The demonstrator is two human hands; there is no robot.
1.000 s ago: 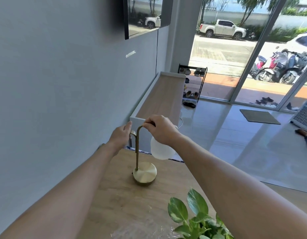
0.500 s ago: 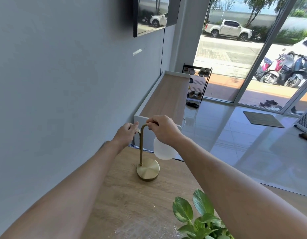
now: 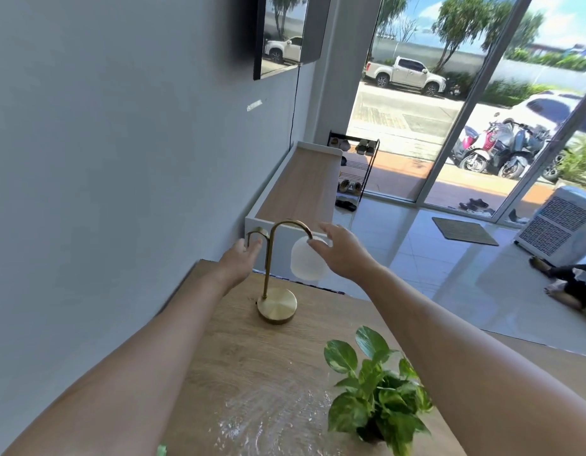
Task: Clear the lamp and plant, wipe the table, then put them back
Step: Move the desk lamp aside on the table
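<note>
Lamp: a brass-coloured metal table lamp with a round disc base, a thin upright stem and two arched arms stands upright at the far end of the light wooden table, near the grey wall.
Lamp shade: a frosted white globe hangs from the longer arch, on the lamp's right side.
Left hand: the left hand is loosely open, fingers stretched forward to the end of the shorter arch; it grips nothing, and whether the fingertips touch the metal cannot be told.
Right hand: the right hand is open with fingers spread, just beside the globe; the thumb tip lies at the globe's upper edge, but nothing is grasped.
Plant: a small leafy green plant with variegated leaves sits on the near right part of the table, well apart from the lamp, under the right forearm.
Table surface: a wet, glistening patch spreads over the near wood, left of the plant.
Beyond the table: a long white cabinet with a wooden top runs along the wall.
</note>
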